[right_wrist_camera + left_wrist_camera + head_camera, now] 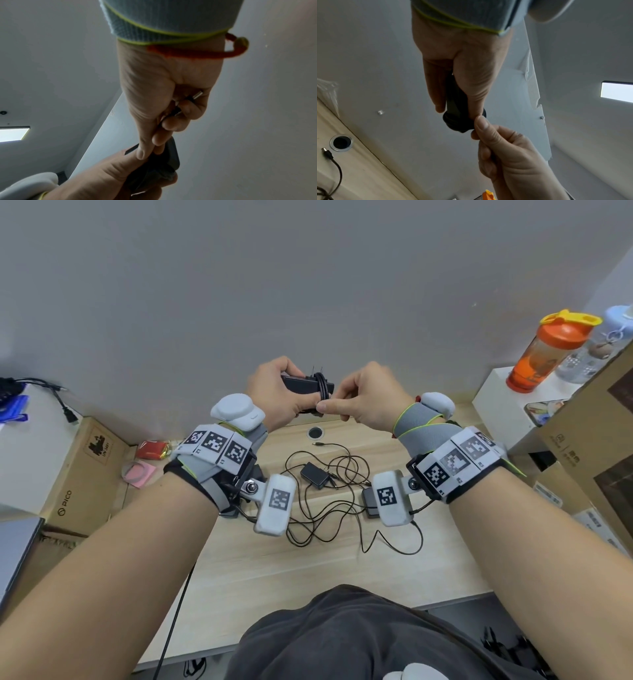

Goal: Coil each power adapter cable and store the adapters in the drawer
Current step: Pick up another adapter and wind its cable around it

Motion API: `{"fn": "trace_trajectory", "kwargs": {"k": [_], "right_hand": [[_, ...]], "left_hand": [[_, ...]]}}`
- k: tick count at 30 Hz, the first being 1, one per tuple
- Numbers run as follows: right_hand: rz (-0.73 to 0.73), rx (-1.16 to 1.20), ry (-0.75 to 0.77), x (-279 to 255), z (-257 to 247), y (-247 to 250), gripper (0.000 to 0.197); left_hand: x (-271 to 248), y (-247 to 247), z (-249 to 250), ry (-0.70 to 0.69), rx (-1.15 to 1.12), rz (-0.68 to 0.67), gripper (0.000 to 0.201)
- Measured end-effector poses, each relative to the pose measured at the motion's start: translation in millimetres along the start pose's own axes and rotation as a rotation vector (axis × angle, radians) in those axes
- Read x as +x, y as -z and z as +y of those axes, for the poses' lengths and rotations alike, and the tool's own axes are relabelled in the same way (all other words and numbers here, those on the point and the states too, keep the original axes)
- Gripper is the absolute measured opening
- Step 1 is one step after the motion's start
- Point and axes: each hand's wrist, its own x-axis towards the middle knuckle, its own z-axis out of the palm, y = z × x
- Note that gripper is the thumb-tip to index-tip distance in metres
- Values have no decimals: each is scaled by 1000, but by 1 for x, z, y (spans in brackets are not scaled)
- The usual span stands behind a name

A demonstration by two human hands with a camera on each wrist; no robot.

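Observation:
My left hand [279,392] grips a black power adapter [298,383] raised above the desk, prongs pointing up, its cable wound in a tight band round the body [322,392]. My right hand [356,402] pinches the cable end against that coil; in the right wrist view the metal barrel plug [197,95] pokes out between the curled fingers [171,125]. The left wrist view shows the wrapped adapter [457,108] between thumb and fingers. Two more black adapters [314,474] [369,501] lie on the desk amid tangled loose cables [329,508]. No drawer is in view.
The light wooden desk [274,570] has a round cable hole [315,433] at its back edge. Cardboard boxes [85,470] stand left, with a red packet [152,449] and pink notes [138,472]. An orange bottle [544,354] and more boxes stand right.

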Motion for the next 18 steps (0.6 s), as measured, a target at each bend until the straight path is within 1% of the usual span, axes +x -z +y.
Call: {"fn": "trace_trajectory", "kwargs": {"k": [4,8,12,15,18], "right_hand": [[14,78,-23,1,1,5,29],[41,135,-43,1,4,6,31],[35,201,-49,3,4,10,29],[21,224,-55,3,4,12,26],[40,281,-64,5,3,13,22]], "left_hand": [[-1,-2,1,52,-120,-94,44],[-1,-4,2,60,-237,-189,42],[-2,-4,4,97,-326,-272,46],[-3,-3,4,106,-331,-319,38],[-4,-7,0,84,-267,-337,29]]}}
